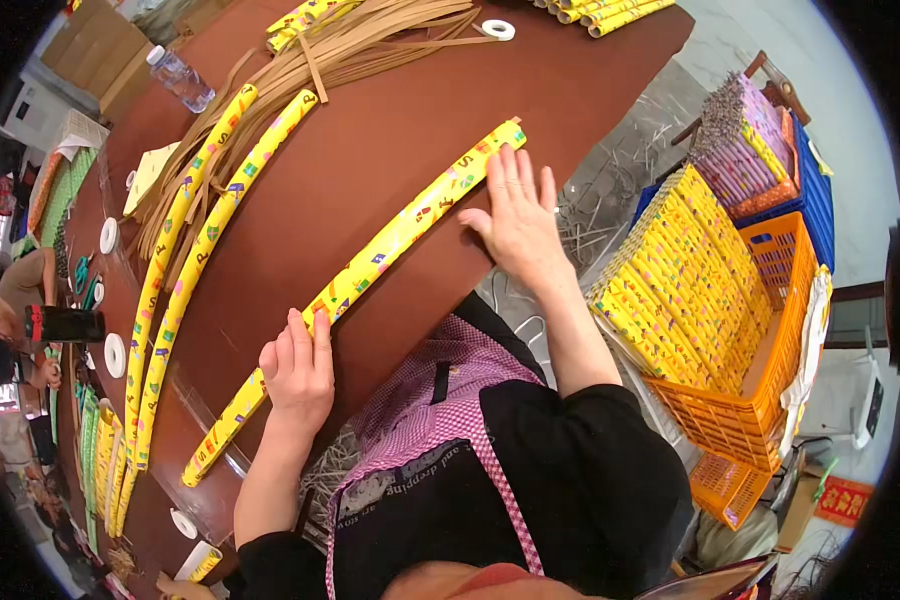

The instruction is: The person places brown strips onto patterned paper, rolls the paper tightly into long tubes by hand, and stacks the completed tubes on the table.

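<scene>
A long yellow roll of patterned wrapping paper lies diagonally across the brown table in front of me. My left hand rests on the lower half of this roll, palm down, its fingers stretched over the paper. Near the upper right end, my right hand lies flat with fingers and thumb spread, the fingertips touching the roll's edge. Two more yellow rolls, one beside another, lie to the left and look curved through the lens.
Brown strips lie bundled at the back near a white tape roll and a plastic bottle. On my right, an orange crate holds stacked yellow rolls. Another person works at the far left.
</scene>
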A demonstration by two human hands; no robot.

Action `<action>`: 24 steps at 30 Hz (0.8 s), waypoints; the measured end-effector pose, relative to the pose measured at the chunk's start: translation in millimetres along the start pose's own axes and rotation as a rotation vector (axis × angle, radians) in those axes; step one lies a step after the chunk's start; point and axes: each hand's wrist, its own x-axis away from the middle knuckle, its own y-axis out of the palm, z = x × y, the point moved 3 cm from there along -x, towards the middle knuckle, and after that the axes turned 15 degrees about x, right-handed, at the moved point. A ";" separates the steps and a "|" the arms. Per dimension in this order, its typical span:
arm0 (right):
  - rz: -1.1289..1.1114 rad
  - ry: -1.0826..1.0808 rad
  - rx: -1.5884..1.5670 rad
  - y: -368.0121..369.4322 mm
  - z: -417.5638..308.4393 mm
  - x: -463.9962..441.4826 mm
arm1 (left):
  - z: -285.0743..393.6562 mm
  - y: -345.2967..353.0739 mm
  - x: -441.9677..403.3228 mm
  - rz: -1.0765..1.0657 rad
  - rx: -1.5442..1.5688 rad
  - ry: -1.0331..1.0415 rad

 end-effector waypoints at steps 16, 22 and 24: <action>-0.043 0.079 0.140 13.4 47.3 -20.4 | -2.6 0.6 0.2 0.008 0.032 -0.048; 0.131 -0.103 0.031 4.2 44.3 -39.2 | -2.5 4.9 1.6 0.046 0.036 -0.039; 0.047 -0.105 0.086 13.8 49.0 -41.6 | -3.5 1.7 -0.7 0.025 0.038 -0.046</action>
